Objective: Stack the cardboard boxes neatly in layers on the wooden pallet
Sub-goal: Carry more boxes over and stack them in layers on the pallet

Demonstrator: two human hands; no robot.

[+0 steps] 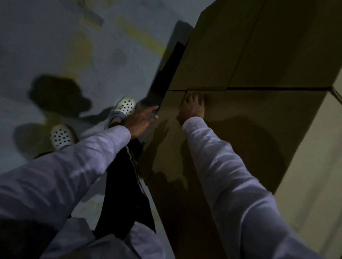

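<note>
Near cardboard box (pixel 246 130) stands in the stack at my right, its brown face toward me. More boxes (pixel 215 52) sit past it across a dark seam (pixel 208 89). The pallet is out of view, so I can't tell how the stack sits on it. Right hand (pixel 191 109) lies flat on the near box's face, fingers straight and a bit spread, tips just short of the seam, holding nothing. Left hand (pixel 141 119) is at the box's left corner edge, fingers straight and together. It looks to be touching the edge, but dim light and blur leave that unsure. It holds nothing either. My read of the step is squaring this box against its neighbours. To do it well, push with flat palms, not fingertips, so the cardboard doesn't dent. Keep the left hand as a guide along the corner so that edge comes flush, and press evenly so the seam closes straight rather than skewing. Feet in white perforated clogs (pixel 125 106) stand on the grey floor (pixel 42 31) with yellow marks, close to the stack. Keep the toes back from the base.
</note>
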